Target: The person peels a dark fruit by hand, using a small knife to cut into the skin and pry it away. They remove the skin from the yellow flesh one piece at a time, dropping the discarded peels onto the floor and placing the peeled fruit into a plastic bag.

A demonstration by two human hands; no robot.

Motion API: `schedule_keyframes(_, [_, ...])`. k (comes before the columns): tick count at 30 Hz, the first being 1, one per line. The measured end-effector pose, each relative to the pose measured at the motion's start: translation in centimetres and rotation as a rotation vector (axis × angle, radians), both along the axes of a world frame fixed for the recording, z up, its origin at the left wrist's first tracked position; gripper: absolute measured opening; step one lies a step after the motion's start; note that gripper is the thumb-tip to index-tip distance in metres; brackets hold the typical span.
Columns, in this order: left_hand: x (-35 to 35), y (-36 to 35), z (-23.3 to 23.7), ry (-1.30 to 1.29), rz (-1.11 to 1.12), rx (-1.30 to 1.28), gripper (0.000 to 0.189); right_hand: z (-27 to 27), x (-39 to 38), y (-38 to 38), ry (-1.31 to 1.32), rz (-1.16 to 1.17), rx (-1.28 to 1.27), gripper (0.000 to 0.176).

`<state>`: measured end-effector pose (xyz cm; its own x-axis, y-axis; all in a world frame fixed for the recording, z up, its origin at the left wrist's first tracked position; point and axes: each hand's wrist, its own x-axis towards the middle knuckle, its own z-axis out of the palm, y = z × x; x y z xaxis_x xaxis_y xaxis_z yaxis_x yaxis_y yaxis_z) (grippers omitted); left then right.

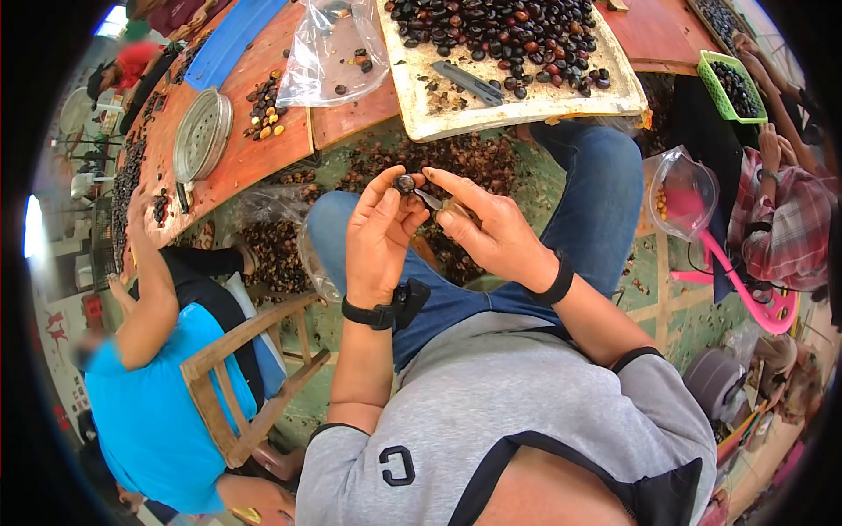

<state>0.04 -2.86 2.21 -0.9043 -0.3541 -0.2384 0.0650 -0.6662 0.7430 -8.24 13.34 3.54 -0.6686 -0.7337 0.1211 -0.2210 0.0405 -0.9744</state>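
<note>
Above my lap, my left hand [382, 219] pinches a dark round nut [404, 184] between thumb and forefinger. A small knife [430, 200] is held in my right hand [487, 223], its blade close beside the nut. The right forefinger reaches toward the nut. In front of me stands a white tray [421, 118] with a heap of dark nuts [517, 35]. A grey utility cutter [468, 82] lies in the tray, left of the nuts. Peeled shells [465, 162] cover the floor between my knees.
Left of the tray are a clear plastic bag [329, 61], a metal strainer lid [203, 138] and a blue strip [232, 39] on the red table [263, 162]. A person in blue [158, 403] sits left by a wooden chair [254, 377]. Right are a pink-handled scoop [732, 263], a green basket [732, 86] and other people.
</note>
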Motion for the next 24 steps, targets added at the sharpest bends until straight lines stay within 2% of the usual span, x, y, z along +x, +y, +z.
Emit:
schedule_keyframes(7, [-0.2,0.8,-0.6,-0.038,-0.042,-0.077,0.027,-1.7,-0.4,0.1,-0.083,0.012,-0.059,0.048])
schedule_keyframes(9, [-0.2,0.9,-0.9,-0.039,-0.037,-0.079,0.027,-1.8,-0.4,0.2,-0.263,0.040,-0.044,0.042])
schedule_keyframes(13, [-0.2,1.6,-1.4,-0.106,0.003,-0.112,0.027,-3.1,-0.7,0.0,-0.271,0.002,-0.030,0.037])
schedule_keyframes(16, [-0.3,2.2,-1.4,-0.099,0.028,-0.018,0.027,-3.7,-0.6,-0.2,-0.350,-0.015,-0.111,0.036])
schedule_keyframes(19, [-0.4,2.2,-1.7,-0.094,0.018,0.029,0.029,-3.6,-0.5,-0.3,-0.465,-0.026,-0.167,0.035])
schedule_keyframes(21, [-0.4,2.2,-1.7,-0.092,0.011,0.022,0.029,-2.9,-0.6,0.3,-0.774,0.005,-0.162,0.038])
schedule_keyframes(24, [-0.5,2.2,-1.7,-0.090,0.001,-0.016,0.029,-2.5,-0.9,0.9,-0.863,0.072,-0.159,0.041])
